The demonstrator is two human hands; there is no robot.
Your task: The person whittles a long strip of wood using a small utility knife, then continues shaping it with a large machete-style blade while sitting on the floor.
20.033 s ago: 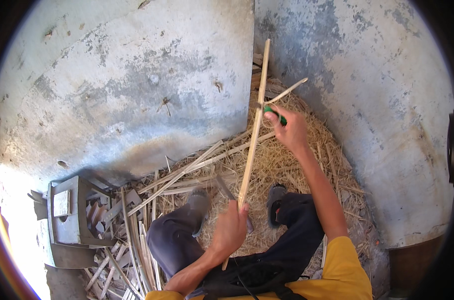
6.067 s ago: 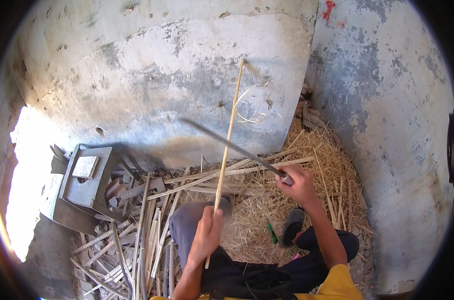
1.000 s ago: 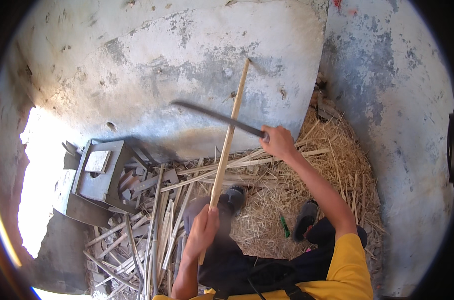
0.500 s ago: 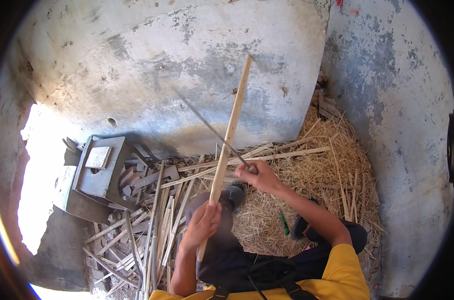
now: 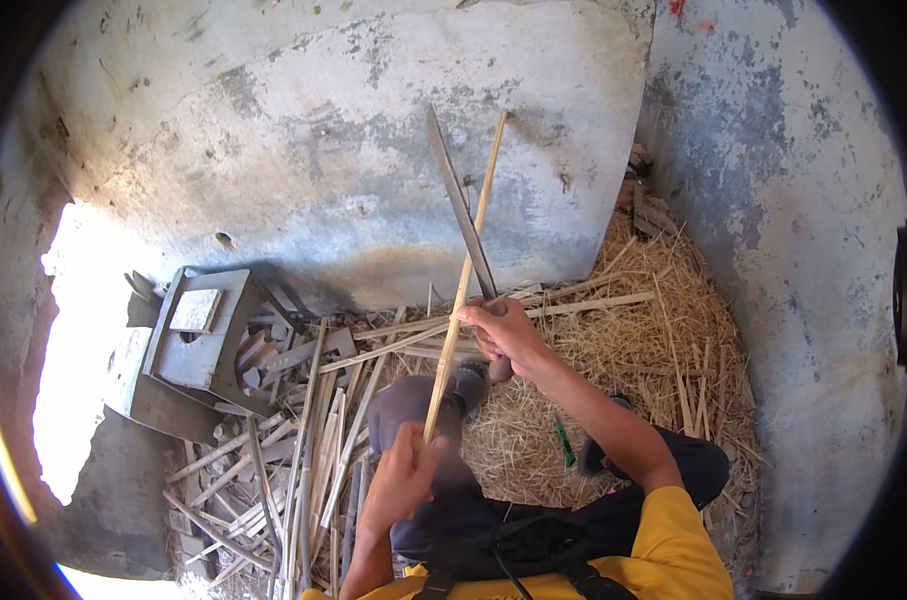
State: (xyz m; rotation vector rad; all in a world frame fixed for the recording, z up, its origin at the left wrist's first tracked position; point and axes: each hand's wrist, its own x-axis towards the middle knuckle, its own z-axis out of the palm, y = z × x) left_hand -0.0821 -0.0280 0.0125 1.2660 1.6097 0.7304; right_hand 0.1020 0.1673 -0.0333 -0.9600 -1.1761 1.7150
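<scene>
A long pale bamboo strip (image 5: pixel 487 185) slants up in front of me, its narrow edge now toward me. My left hand (image 5: pixel 404 480) is closed around its lower end, above my left thigh. In my right hand (image 5: pixel 512 335) is a machete, gripped by its handle. The long grey machete blade (image 5: pixel 456 195) points up and leans left, crossing the strip just above the hand. My right thumb lies at the strip's side and seems to touch it. Whether the blade's edge presses into the strip, I cannot tell.
Straw and shavings (image 5: pixel 614 370) cover the ground at right, with a green-handled tool (image 5: pixel 565 440) on them. Split strips (image 5: pixel 319 450) lie piled at left beside a grey wooden box (image 5: pixel 199 330). A worn wall (image 5: pixel 304 150) stands ahead, another wall (image 5: pixel 774 250) at right.
The machete has swung more upright, and my right hand has come lower and left against the strip. The strip has turned from its flat face to its edge.
</scene>
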